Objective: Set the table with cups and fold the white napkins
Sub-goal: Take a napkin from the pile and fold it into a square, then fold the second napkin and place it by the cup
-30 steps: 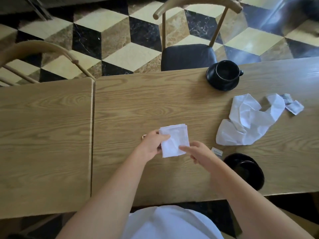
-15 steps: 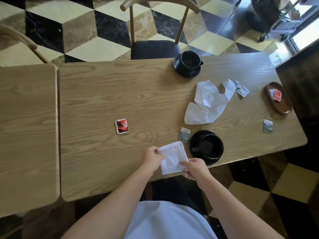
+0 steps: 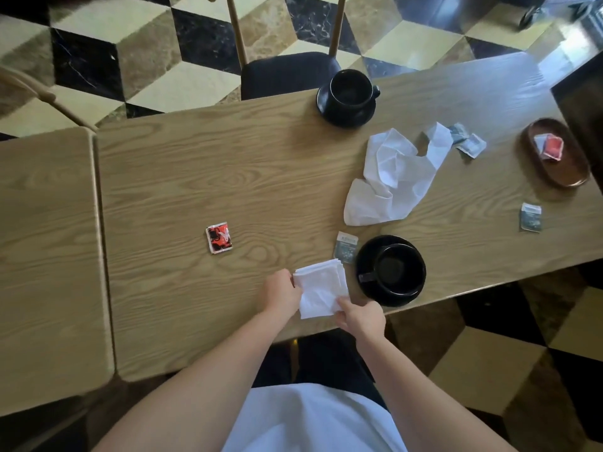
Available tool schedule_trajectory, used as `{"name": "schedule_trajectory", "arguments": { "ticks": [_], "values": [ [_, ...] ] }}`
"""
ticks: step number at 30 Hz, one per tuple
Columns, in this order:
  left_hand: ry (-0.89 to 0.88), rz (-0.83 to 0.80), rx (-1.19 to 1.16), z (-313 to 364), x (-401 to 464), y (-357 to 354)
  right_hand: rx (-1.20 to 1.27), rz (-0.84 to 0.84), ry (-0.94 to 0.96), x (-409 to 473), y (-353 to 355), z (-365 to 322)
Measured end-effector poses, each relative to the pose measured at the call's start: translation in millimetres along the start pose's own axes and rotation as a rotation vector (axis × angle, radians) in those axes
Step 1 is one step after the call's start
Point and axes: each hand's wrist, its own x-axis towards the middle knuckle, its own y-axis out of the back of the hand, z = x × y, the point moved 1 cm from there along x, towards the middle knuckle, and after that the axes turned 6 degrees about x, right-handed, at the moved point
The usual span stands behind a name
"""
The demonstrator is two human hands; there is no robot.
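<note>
The folded napkin (image 3: 321,288) sits near the front edge of the worktop (image 3: 195,177), just left of the near cup (image 3: 396,267) on its black saucer (image 3: 365,259). I have it between both hands: my left hand (image 3: 282,293) pinches its left edge with fingers closed on the cloth, and my right hand (image 3: 360,318) is closed on its lower right corner. I judge the cloth light and limp; the folded layers will slide over one another and spring open unless I hold it at the edges and press the creases flat against the wood. The stacked corner at the upper right looks the best place to pin it.

Just beyond the napkin lies a small grey sachet (image 3: 345,247), beside the saucer. Farther back the crumpled napkin (image 3: 396,177) lies loose and unfolded; I expect to take that by two corners and shake it flat. Behind it stands the far cup (image 3: 350,89) on its own saucer, by the chair (image 3: 287,73). To the left lies a red packet (image 3: 218,238), well apart. At the right a wooden tray (image 3: 567,174) holds another red packet, with more grey sachets near it.
</note>
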Motion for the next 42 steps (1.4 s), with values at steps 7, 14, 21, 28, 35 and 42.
{"name": "schedule_trajectory", "arguments": {
  "ticks": [7,14,21,28,35,42],
  "values": [
    [-0.211,0.139,0.301,60.2,-3.9,28.1,-0.547,-0.296,0.113,-11.0,29.3,-33.8],
    [-0.137,-0.132,-0.261,174.8,31.7,47.3,-0.172,-0.347,0.213,5.7,68.1,-136.3],
    [-0.011,0.106,-0.359,231.9,66.3,40.3,0.125,-0.212,0.270,70.3,71.7,-215.6],
    [-0.048,0.108,-0.202,265.6,108.6,37.1,0.183,-0.165,0.272,105.6,72.9,-254.6],
    [-0.054,-0.019,-0.624,265.0,85.6,53.7,0.092,-0.305,0.048,94.0,66.4,-257.4],
    [-0.107,-0.112,-1.066,227.0,6.4,108.0,0.397,-0.452,-0.036,43.8,60.8,-274.2]
  ]
}}
